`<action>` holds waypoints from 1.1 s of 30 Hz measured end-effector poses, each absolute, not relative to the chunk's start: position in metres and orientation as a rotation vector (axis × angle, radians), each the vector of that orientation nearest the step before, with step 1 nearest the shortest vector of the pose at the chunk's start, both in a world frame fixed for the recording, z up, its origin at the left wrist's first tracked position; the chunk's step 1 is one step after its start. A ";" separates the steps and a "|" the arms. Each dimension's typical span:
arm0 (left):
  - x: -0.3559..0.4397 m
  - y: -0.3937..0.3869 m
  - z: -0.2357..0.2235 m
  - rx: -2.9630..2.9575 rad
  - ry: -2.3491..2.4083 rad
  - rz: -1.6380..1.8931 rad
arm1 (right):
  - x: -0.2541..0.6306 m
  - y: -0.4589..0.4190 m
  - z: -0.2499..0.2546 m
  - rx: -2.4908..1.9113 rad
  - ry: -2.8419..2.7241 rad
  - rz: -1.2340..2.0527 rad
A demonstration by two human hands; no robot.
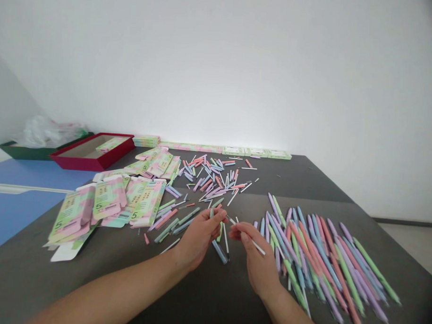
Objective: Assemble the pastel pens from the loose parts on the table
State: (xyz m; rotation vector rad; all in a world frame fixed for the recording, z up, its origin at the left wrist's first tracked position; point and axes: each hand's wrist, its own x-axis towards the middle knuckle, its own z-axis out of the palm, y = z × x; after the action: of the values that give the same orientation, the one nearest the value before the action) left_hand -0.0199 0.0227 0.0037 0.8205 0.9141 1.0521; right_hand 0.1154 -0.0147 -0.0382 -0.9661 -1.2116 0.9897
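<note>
Two hands busy here: left hand [198, 239] pinching a small pastel plastic piece [218, 207], right hand [258, 258] pinching a thin white plastic stick [254, 242] over the dark grey tabletop [102, 271]. Loose grip, and it could drop into the scattered pastel pen parts [210, 178].

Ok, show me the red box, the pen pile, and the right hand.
Red box [90, 163], head view, front wall.
Pen pile [341, 275], head view, middle pen.
Right hand [258, 262], head view, back of hand.

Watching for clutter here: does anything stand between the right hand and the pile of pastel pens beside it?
Nothing visible does: the right hand lies beside the pastel pens, its white stick reaching toward them.
</note>
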 end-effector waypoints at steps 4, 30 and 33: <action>-0.023 0.020 0.007 0.730 0.805 1.100 | 0.115 -0.015 -0.041 -0.927 -1.183 0.969; -0.020 0.019 0.011 0.229 0.635 1.170 | 0.115 -0.018 -0.035 -0.911 -1.622 0.844; -0.016 0.010 0.003 0.311 0.691 1.088 | 0.113 -0.018 -0.041 -1.036 -1.500 0.927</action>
State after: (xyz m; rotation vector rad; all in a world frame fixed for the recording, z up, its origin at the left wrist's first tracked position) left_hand -0.0157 0.0104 0.0029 0.3114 0.6914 1.0881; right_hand 0.1134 -0.0181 -0.0411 -1.0357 -1.5004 0.9275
